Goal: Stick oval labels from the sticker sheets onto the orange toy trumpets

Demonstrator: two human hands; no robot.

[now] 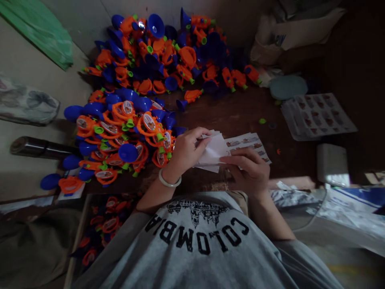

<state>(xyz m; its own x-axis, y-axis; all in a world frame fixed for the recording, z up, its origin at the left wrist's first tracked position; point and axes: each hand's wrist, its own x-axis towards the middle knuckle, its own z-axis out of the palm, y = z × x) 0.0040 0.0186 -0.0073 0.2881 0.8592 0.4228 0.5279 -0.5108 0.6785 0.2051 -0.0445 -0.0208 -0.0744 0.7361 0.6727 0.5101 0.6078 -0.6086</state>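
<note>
Close to my body, I hold a white paper sheet (pixel 215 146) over a small stack of sheets. My left hand (pixel 191 146) grips its left side between thumb and fingers. At the lower right edge, my right hand (pixel 251 166) pinches the same sheet with thumb and forefinger. Printed stickers in rows show on a sticker sheet (pixel 248 140) partly under the stack and my right hand. Left of my left hand lies a heap of orange and blue toy trumpets (pixel 120 120), many with an oval sticker on the side.
A larger heap of toy trumpets (pixel 162 56) fills the back of the table. At right lie more sticker sheets (pixel 320 114), a pale blue-green lid (pixel 288 87) and a white box (pixel 332 164). A dark metallic cylinder (pixel 42 147) lies at left. A box of trumpets (pixel 110 220) stands below.
</note>
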